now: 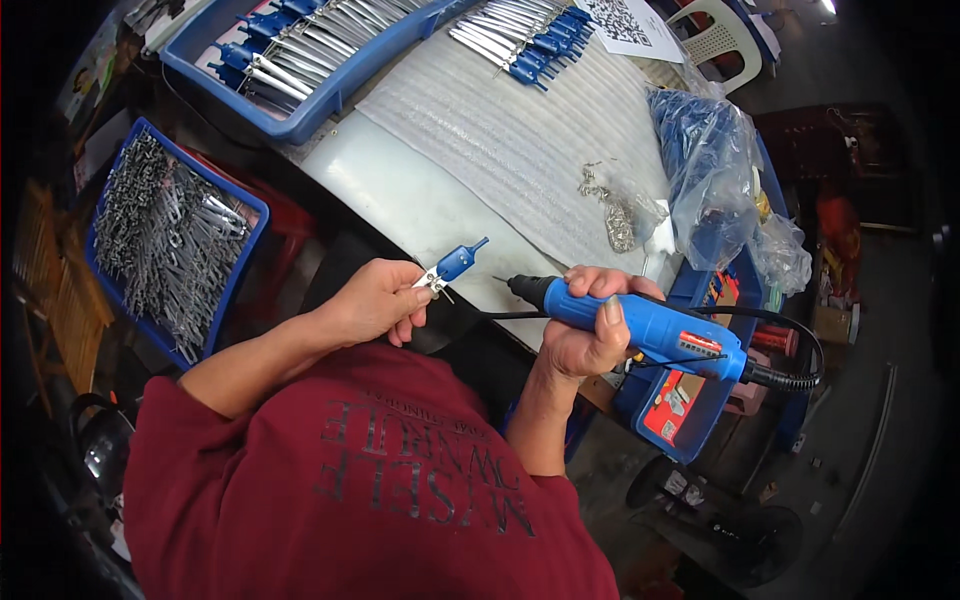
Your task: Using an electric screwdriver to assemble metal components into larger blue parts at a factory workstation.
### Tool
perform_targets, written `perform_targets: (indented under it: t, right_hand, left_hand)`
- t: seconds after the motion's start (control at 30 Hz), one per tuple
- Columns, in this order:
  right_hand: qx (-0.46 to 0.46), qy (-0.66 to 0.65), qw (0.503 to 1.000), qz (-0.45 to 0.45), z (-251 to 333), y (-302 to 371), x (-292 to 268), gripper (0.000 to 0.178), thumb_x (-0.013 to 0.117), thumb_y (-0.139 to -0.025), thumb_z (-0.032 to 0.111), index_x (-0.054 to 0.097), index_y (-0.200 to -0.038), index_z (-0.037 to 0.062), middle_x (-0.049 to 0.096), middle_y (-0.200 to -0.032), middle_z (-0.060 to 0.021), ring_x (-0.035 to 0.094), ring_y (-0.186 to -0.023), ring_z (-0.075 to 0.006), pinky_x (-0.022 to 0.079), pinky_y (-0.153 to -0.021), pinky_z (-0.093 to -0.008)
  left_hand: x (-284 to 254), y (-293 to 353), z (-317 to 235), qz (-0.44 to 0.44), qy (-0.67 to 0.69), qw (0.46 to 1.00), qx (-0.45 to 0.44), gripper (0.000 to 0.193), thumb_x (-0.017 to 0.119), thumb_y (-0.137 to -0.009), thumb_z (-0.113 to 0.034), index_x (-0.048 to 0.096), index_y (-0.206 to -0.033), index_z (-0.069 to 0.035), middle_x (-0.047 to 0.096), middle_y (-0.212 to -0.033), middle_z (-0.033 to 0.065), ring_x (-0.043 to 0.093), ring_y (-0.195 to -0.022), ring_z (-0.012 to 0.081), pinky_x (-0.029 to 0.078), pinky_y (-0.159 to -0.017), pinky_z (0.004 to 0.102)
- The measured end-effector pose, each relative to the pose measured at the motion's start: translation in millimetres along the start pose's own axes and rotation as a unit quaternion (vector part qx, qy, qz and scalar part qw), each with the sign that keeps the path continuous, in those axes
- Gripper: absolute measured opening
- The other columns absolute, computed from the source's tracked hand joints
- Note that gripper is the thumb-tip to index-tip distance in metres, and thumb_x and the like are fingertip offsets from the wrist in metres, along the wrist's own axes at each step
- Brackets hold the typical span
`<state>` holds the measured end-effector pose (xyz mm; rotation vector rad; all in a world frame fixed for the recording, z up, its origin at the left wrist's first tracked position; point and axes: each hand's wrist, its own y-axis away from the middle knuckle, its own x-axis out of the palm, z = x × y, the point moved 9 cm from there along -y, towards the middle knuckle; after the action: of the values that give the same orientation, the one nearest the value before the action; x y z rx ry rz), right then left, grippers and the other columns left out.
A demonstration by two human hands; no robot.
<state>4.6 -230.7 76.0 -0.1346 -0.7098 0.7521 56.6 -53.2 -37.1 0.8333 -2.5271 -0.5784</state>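
Observation:
My left hand [378,302] pinches a small metal piece with a blue plastic end [457,263], its narrow blue tip pointing up and right. Around the blue body of a corded electric screwdriver [650,332] my right hand [588,335] is closed, thumb on top. The screwdriver's thin bit points left, a short gap away from the blue-ended piece. Both hands are over the near edge of the white worktable [370,180]. Beyond them, a pile of small screws [620,226] sits on a foam sheet [450,110].
Blue-ended metal pieces fill a blue tray [300,128] at the far left, and more lie in a row [535,45] on the foam. A blue bin [255,235] of metal parts stands left. Clear plastic bags [710,160] and a blue tray [690,440] are right.

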Motion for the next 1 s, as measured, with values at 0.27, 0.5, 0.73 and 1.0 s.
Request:
perform_targets:
  t: [0.27, 0.5, 0.73, 1.0]
  right_hand:
    - [0.014, 0.01, 0.999, 0.046, -2.0, 5.6, 17.4, 0.039, 0.052, -0.061, 0.008, 0.04, -0.098, 0.0093, 0.046, -0.067, -0.008, 0.046, -0.058, -0.0194, 0.039, -0.059, -0.0325]
    - [0.018, 0.056, 0.995, 0.077, -6.3, 9.8, 31.7, 0.039, 0.053, -0.06, 0.01, 0.041, -0.097, 0.0104, 0.046, -0.067, -0.0068, 0.048, -0.058, -0.0193, 0.039, -0.06, -0.0332]
    - [0.022, 0.065, 0.994, 0.08, -9.9, 14.2, 40.1, 0.039, 0.054, -0.059, 0.011, 0.041, -0.096, 0.0078, 0.046, -0.066, -0.0076, 0.048, -0.057, -0.0197, 0.04, -0.058, -0.0337]
    - [0.03, 0.07, 0.994, 0.079, -12.7, 16.4, 43.9, 0.04, 0.054, -0.058, 0.011, 0.041, -0.096, 0.0073, 0.045, -0.066, -0.0081, 0.048, -0.056, -0.0196, 0.04, -0.057, -0.0327]
  left_hand:
    - [10.3, 0.0, 23.2, 0.001, 0.021, 0.999, -0.038, 0.013, 0.042, -0.081, -0.011, 0.047, -0.076, 0.0, 0.05, -0.059, 0.0036, 0.048, -0.044, 0.0087, 0.041, -0.039, 0.0194]
    - [13.0, 0.0, 23.8, 0.006, 0.066, 0.997, -0.049, 0.012, 0.042, -0.081, -0.011, 0.046, -0.077, 0.0, 0.049, -0.058, 0.0035, 0.048, -0.042, 0.0083, 0.04, -0.037, 0.0195]
    - [12.4, 3.2, 19.2, -0.005, 0.035, 0.998, -0.046, 0.017, 0.041, -0.08, -0.013, 0.046, -0.07, -0.001, 0.048, -0.055, 0.0023, 0.046, -0.041, 0.0072, 0.037, -0.035, 0.0197]
    - [11.3, 3.6, 18.9, -0.012, 0.021, 0.999, -0.047, 0.017, 0.041, -0.08, -0.013, 0.046, -0.068, -0.001, 0.048, -0.055, 0.0026, 0.045, -0.04, 0.0071, 0.036, -0.034, 0.02]
